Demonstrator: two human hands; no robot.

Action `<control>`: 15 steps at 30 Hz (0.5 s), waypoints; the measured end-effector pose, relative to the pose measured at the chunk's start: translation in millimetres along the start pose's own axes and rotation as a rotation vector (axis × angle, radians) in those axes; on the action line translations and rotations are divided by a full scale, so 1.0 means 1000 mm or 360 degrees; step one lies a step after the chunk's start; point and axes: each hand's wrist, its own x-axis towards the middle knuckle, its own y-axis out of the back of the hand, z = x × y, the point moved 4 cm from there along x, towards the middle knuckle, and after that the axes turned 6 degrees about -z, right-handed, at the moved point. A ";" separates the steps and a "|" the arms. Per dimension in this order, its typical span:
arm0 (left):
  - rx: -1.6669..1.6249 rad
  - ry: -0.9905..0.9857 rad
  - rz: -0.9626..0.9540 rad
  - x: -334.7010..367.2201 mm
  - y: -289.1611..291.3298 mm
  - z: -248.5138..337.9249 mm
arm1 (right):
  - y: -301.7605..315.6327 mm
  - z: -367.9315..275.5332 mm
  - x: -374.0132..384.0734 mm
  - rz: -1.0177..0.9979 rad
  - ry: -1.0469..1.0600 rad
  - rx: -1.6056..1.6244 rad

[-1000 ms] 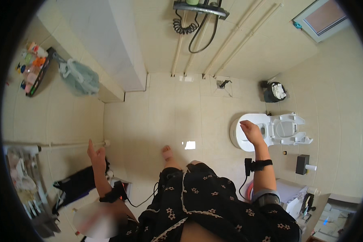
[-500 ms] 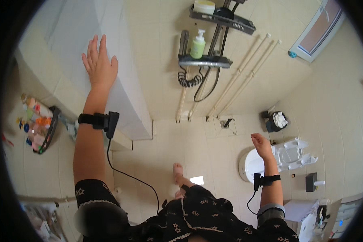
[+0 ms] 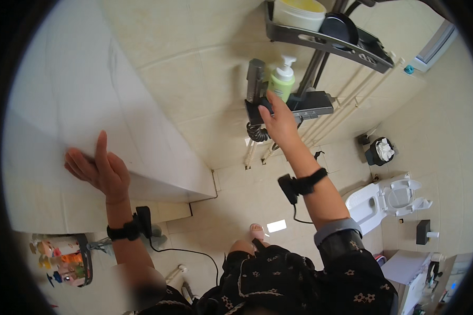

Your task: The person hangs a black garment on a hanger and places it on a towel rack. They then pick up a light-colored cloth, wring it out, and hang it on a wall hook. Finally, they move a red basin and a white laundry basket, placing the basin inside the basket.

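My right hand (image 3: 281, 125) reaches up to the dark shower shelf (image 3: 312, 108) on the tiled wall. Its thumb and fingers are apart at the shelf's front, and I see nothing held in them. Just behind the fingertips, a light green pump bottle (image 3: 282, 84) with a white pump top stands on that shelf. My left hand (image 3: 101, 170) is over the white marbled partition (image 3: 157, 142), one finger stretched up and the others bent loosely; it holds nothing. Whether it touches the surface I cannot tell.
Above hangs an upper shelf (image 3: 331, 44) with a white tub (image 3: 299, 16) and a black round item (image 3: 339, 30). Bottles crowd a corner rack (image 3: 84, 260) at lower left. A squat toilet (image 3: 363, 207) and a bin (image 3: 377, 152) are on the right; pale pipes (image 3: 347, 107) run down the wall.
My right hand has moved from beside the toilet up to the shower shelf. My left hand sits lower in view. The shelves now look larger and closer.
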 end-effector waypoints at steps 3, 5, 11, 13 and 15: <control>-0.0121 -0.0056 -0.0027 0.004 0.000 0.000 | -0.034 0.003 0.029 0.0103 -0.0150 -0.0010; -0.0137 -0.0020 -0.0045 -0.007 -0.004 -0.011 | -0.040 0.004 0.038 0.0213 -0.0184 -0.0118; -0.0294 -0.0068 -0.0160 0.000 0.006 -0.009 | -0.035 -0.011 0.050 0.0294 -0.0372 -0.0236; -0.0354 -0.0116 -0.0110 -0.001 0.005 -0.013 | -0.028 -0.038 0.065 0.0429 -0.0187 -0.0123; -0.0390 -0.0184 -0.0012 0.000 0.001 -0.013 | -0.024 -0.051 0.073 0.0575 -0.0055 -0.0106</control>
